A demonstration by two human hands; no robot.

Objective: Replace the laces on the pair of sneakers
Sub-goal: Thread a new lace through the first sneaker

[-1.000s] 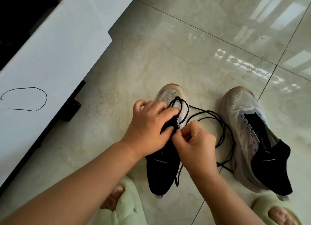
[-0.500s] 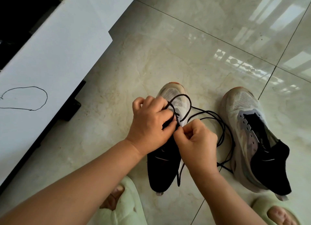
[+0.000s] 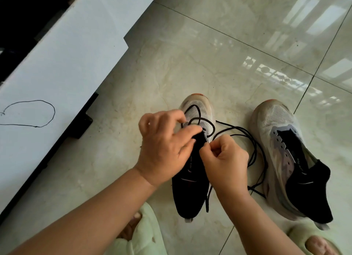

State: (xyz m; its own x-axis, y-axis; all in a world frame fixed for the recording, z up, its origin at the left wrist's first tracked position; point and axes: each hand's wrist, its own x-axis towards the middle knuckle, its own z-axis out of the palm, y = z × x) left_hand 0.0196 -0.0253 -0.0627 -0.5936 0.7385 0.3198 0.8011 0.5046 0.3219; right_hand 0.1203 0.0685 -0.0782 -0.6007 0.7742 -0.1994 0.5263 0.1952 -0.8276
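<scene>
Fingers (image 3: pixel 206 147) pinch thin black lace (image 3: pixel 209 127) — loosely looped.

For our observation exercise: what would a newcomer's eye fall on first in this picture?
Two hands meet mid-frame over a sneaker: the left hand holds it, the right hand pinches a black lace looping across the floor. A second, unlaced sneaker sits to the right.

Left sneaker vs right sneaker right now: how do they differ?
The left sneaker carries a black lace at its front eyelets; the right sneaker shows bare eyelets. Both hands work on the left sneaker; the right sneaker lies untouched. Both have pale mesh toes and black collars.
</scene>
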